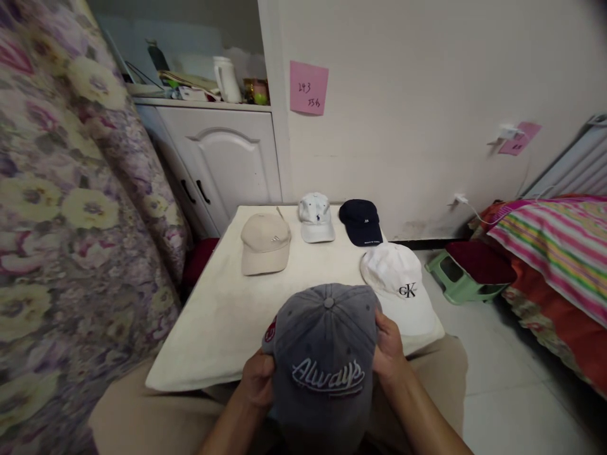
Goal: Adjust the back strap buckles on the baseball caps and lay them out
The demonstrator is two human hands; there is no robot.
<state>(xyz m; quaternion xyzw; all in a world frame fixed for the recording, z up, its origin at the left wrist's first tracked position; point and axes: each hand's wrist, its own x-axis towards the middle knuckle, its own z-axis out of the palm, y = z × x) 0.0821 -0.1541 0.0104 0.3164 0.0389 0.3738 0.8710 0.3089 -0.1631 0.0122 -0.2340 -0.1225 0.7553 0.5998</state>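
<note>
A grey baseball cap [327, 335] with white "Always" lettering is held up in front of me, its brim pointing down toward my lap. My left hand [260, 374] grips the cap's left edge, and my right hand [389, 346] has hold of the right edge. Part of each hand's fingers is hidden behind the cap. On the cream-covered table [203, 335] lie a beige cap [265, 243], a small white cap [316, 218] with a dark logo, a navy cap [361, 222], and a larger white cap [398, 291] marked "CK".
Floral curtain [85, 208] hangs at left, beside a white cabinet [227, 158] with a white jug [227, 79] on its shelf. A green stool [455, 284] with a dark red top stands right of the table, near a bed with a striped cover [559, 246].
</note>
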